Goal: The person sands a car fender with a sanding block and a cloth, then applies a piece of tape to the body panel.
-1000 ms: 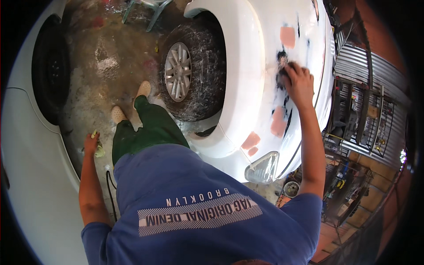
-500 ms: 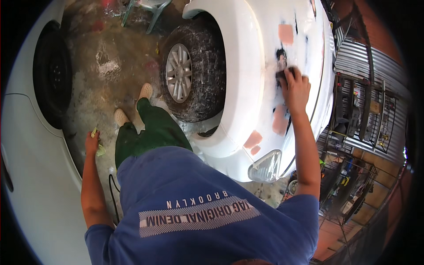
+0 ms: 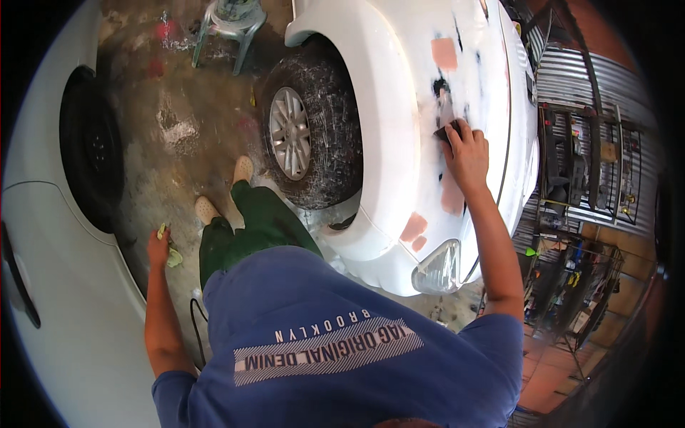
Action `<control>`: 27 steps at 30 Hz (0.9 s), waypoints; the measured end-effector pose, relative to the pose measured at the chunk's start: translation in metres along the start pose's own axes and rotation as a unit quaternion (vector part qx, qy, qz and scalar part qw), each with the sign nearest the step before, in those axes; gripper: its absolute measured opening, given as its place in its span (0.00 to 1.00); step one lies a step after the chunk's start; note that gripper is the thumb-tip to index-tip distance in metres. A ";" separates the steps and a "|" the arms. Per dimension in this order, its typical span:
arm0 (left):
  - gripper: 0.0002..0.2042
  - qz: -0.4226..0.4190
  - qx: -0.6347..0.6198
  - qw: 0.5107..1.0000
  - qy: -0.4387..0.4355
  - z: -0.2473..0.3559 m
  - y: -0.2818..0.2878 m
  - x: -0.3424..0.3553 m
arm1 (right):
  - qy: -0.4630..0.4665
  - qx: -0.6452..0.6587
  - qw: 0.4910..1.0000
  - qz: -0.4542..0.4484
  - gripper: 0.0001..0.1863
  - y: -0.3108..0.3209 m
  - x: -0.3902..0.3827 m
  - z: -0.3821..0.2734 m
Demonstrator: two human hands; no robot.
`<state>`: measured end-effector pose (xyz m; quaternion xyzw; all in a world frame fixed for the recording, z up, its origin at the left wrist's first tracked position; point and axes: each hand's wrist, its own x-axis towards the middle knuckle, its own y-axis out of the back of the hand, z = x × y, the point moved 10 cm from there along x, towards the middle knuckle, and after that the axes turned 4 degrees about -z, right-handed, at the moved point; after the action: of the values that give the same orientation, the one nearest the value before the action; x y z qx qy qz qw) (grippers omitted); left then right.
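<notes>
White bodywork (image 3: 392, 128): our right hand (image 3: 467, 157) grips a dark pad (image 3: 447, 132), seemingly rubbing; next stroke likely wants evenness; left hand (image 3: 158, 248) clasps cloth (image 3: 174, 258).

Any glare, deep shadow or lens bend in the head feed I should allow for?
Head view: glare nearly whitens out the fender; head view: the left wheel sits in deep shadow; head view: the metal wall bends toward the black rim; head view: the right hand reads clearly enough.

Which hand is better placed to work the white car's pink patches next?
The right hand, I'd judge: it is at the white car between pink patches, gripping a dark block. The left hand hangs beside the green trousers, away from that car, holding a yellow-green cloth.
</notes>
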<state>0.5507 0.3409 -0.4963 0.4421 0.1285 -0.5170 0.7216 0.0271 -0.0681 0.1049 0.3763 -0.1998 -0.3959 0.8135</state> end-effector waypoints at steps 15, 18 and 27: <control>0.21 -0.203 -0.234 0.939 -0.149 0.287 -0.031 -0.030 | -0.326 0.425 0.817 0.213 0.26 0.044 -0.070 0.065; 0.23 -0.258 -0.291 0.885 -0.258 0.440 -0.051 -0.064 | -0.403 0.648 0.618 0.189 0.31 0.016 -0.144 0.046; 0.28 0.005 -0.217 0.748 -0.627 0.848 -0.097 -0.235 | -0.481 0.625 0.501 0.356 0.33 -0.027 -0.351 0.100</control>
<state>0.1351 -0.1718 0.0943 -0.1498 -0.2465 -0.6321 0.7192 -0.2616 0.1546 0.1385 0.4352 -0.8730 0.0355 0.2172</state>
